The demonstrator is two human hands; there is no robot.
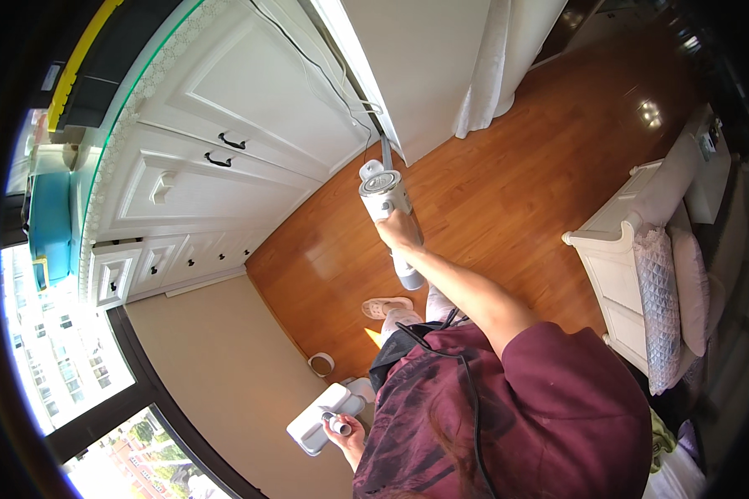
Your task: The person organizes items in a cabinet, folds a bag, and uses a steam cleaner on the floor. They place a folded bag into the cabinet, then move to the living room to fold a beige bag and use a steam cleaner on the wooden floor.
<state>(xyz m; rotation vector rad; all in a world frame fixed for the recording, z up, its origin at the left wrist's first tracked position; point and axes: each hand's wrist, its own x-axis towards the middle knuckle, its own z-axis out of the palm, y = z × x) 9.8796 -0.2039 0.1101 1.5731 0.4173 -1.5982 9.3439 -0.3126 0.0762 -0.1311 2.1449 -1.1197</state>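
My right hand (401, 229), at the end of the outstretched arm, grips the handle of a white handheld vacuum cleaner (384, 190). A narrow grey nozzle (386, 151) extends from its far end to the foot of the gap between a white cabinet (225, 150) and the wall (418, 56). Whether the nozzle's tip is inside the gap cannot be made out. Low on the left, my left hand (348, 436) holds a white vacuum floor head (318, 419) by its grey-white tube connector (337, 425), apart from the vacuum body.
Thin cables (331, 78) hang down beside the cabinet. A white bench (605, 262) with cushions (658, 305) stands at right on the wooden floor (505, 181). A round white object (321, 364) lies by the wall behind the floor head. A curtain (490, 68) hangs at the top.
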